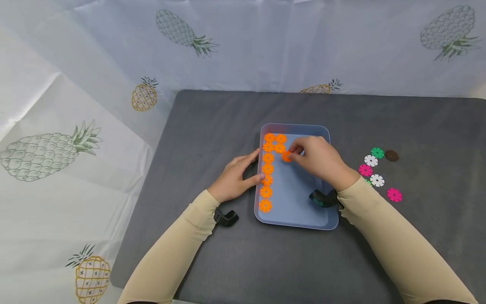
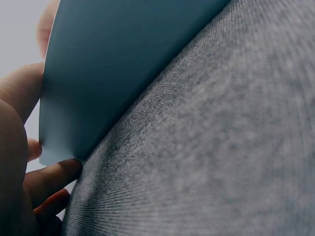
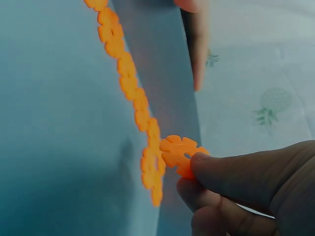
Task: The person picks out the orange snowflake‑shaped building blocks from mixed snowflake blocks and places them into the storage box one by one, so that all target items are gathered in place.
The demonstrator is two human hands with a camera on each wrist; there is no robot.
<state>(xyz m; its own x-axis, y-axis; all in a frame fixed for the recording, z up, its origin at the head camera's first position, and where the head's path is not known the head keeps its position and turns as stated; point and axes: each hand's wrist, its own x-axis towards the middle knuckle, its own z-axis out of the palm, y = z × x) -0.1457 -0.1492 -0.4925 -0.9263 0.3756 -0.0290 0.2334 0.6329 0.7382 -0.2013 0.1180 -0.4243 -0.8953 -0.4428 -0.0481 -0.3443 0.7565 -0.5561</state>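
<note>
A blue tray lies on the grey table, with several orange notched flower discs in a column along its left side and a few more beside the column's far end. My left hand holds the tray's left wall, thumb over the rim and fingers along the outside; the left wrist view shows the outer wall beside those fingers. Above the tray, my right hand pinches one orange disc between thumb and fingers. That disc is tilted in the right wrist view, and the fingers cover part of it.
Right of the tray lie several loose discs: a green disc, a brown disc, a white disc, a pink disc and others. The right forearm partly hides a green one. A pineapple-print cloth hangs behind the table.
</note>
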